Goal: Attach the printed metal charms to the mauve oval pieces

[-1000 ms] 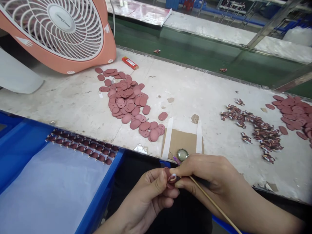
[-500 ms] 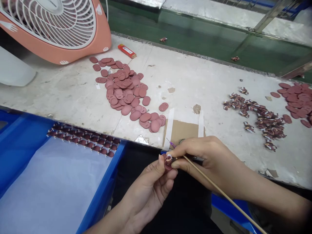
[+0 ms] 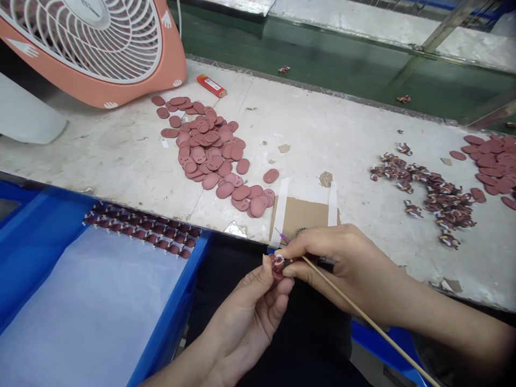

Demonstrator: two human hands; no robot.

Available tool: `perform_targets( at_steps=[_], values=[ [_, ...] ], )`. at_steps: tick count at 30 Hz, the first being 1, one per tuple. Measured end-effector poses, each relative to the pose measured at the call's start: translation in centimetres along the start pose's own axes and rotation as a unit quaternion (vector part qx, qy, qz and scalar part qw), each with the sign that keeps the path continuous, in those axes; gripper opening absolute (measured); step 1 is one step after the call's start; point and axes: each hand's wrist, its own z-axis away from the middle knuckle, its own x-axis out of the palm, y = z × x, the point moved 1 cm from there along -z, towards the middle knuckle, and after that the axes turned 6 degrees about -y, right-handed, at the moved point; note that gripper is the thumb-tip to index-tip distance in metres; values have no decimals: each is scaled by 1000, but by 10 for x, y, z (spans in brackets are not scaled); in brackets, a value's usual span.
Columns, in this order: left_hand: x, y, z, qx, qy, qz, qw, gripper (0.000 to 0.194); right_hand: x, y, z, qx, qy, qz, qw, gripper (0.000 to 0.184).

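My left hand (image 3: 252,317) is closed, thumb and fingertips pinching a small brown figurine (image 3: 278,264) on a reddish oval base. My right hand (image 3: 342,263) meets it from the right, its thumb and index fingertip pressed on the same figurine. A thin wooden stick (image 3: 363,317) also lies in the right hand's grip and runs down to the lower right. Above the index finger pokes a fine needle with a purple hub (image 3: 283,237); its body is hidden behind the hand. Beyond the hands, a cardboard piece (image 3: 308,214) is taped to the table edge.
Reddish oval discs (image 3: 213,156) are heaped left of centre, more discs (image 3: 497,161) at far right. Loose figurines (image 3: 439,199) lie beside those. A blue drawer (image 3: 169,306) holds rows of based figurines (image 3: 141,228). An orange fan (image 3: 121,88), a red box (image 3: 212,86) and a green belt (image 3: 330,70) stand behind.
The figurines on the green belt have shifted to the right. The camera view has moved slightly. Both hands keep nearly the same pose on the figurine.
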Motion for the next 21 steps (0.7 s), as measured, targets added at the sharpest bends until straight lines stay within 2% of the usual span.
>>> perform_targets(
  at_steps=[6, 12, 16, 21],
  values=[
    [0, -1, 0, 0, 1, 2, 1000, 34, 1, 2, 0, -2, 1, -1, 1000, 21],
    [1, -1, -1, 1, -14, -3, 1000, 33, 0, 1, -1, -12, 2, -3, 1000, 16],
    [1, -2, 2, 14, -82, -34, 996, 9, 0, -2, 8, -54, 22, 29, 998, 15],
    [8, -1, 8, 15, -164, -99, 981, 25, 6, -7, 27, -78, 39, 71, 994, 27]
  ],
)
